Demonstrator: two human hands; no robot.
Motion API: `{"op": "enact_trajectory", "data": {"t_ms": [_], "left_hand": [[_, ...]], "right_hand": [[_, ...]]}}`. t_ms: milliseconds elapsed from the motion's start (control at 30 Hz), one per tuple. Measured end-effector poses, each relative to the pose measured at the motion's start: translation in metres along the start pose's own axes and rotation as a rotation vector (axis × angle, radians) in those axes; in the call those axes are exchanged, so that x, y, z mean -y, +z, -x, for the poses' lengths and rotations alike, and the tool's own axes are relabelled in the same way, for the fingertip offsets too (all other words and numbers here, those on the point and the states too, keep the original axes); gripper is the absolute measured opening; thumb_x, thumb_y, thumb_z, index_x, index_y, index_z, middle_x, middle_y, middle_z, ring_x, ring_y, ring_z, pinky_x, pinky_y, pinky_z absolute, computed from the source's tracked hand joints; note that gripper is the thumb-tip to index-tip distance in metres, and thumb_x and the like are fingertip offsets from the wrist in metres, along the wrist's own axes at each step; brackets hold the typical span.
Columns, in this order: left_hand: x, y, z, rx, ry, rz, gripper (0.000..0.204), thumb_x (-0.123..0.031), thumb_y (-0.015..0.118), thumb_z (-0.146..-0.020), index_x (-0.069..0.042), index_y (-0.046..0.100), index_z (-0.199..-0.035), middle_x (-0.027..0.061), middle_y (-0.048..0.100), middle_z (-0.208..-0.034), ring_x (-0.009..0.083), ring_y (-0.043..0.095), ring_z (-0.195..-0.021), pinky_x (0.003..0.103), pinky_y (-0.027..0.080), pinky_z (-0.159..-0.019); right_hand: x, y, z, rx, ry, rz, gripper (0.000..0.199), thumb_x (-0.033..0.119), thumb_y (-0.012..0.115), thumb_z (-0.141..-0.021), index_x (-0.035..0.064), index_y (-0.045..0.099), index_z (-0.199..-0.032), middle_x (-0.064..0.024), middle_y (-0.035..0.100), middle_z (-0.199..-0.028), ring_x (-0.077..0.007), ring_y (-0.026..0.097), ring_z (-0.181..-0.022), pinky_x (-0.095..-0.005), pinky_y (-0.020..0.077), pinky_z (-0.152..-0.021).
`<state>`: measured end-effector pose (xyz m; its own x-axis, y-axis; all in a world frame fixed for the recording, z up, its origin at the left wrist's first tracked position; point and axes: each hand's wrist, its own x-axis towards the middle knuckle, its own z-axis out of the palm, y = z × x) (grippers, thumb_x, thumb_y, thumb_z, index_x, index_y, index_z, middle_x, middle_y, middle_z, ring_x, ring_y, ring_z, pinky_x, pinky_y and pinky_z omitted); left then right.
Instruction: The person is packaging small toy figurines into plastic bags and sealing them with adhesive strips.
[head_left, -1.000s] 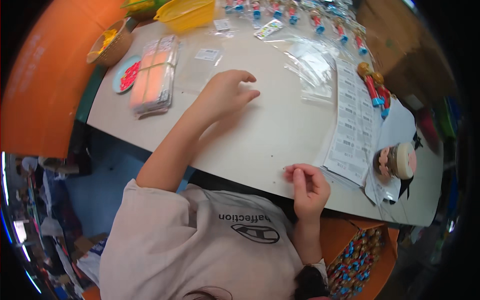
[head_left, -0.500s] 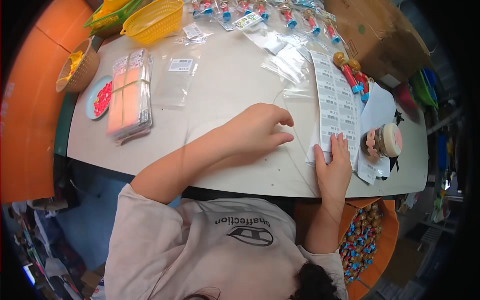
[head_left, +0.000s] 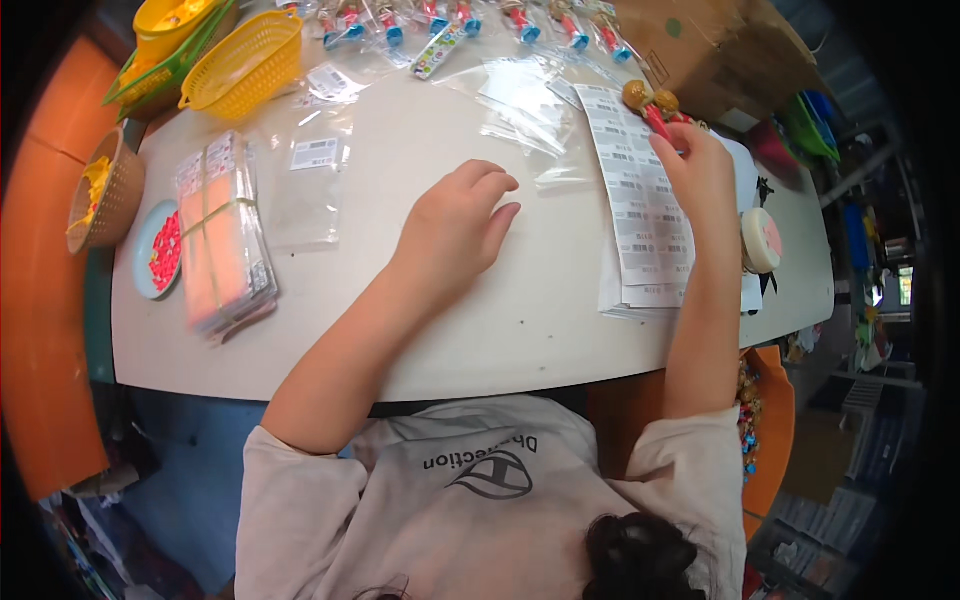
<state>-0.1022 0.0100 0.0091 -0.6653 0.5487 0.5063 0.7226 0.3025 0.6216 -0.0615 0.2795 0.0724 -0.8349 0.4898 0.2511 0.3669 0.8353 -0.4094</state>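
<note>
My right hand (head_left: 698, 170) reaches over the upper right of a white sheet of printed labels (head_left: 640, 215). Its thumb and fingers close round the red handle of a maraca-like toy (head_left: 657, 121) with a gold ball head; my fingers partly hide it. A second gold-headed toy (head_left: 664, 101) lies against it. Over the middle of the table, my left hand (head_left: 455, 220) has loosely curled fingers, thumb apart, and holds nothing. Clear plastic bags (head_left: 545, 120) lie beyond it, and one labelled clear bag (head_left: 310, 200) lies to its left.
At left are a banded stack of packets (head_left: 222, 240), a blue plate (head_left: 143, 262) of small pink pieces and a tan basket (head_left: 110, 215). Yellow basket (head_left: 245, 65), bagged toys (head_left: 520, 25) and cardboard box (head_left: 700, 45) line the back. A white-lidded jar (head_left: 762, 240) stands right.
My right hand has gone from the near end of the label sheet up to the gold-headed toys. My left hand has drawn left, still empty. The whole view has shifted.
</note>
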Motion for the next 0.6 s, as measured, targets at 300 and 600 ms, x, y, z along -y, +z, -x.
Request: {"op": "enact_trajectory", "data": {"t_ms": [300,600], "left_hand": [[0.004,0.002,-0.001,-0.001,-0.064,0.034,0.012,-0.009,0.062,-0.084,-0.002,0.063,-0.094,0.0118,0.061,-0.098,0.0313,0.062,-0.081,0.037,0.050,-0.073],[0.009,-0.003,-0.007,-0.021,-0.423,0.277,0.025,-0.015,0.061,-0.089,0.005,0.060,-0.105,0.0154,0.064,-0.099,0.0239,0.063,-0.093,0.033,0.051,-0.080]], "right_hand": [[0.029,0.122,-0.030,0.120,-0.561,0.078,0.031,0.030,0.067,-0.081,0.0035,0.069,-0.098,-0.0190,0.067,-0.095,-0.0329,0.064,-0.090,-0.0405,0.0501,-0.082],[0.066,0.075,0.011,0.482,-0.383,-0.163,0.020,0.017,0.055,-0.087,0.0057,0.070,-0.095,-0.0155,0.068,-0.092,-0.0330,0.064,-0.088,-0.0410,0.0500,-0.080]]}}
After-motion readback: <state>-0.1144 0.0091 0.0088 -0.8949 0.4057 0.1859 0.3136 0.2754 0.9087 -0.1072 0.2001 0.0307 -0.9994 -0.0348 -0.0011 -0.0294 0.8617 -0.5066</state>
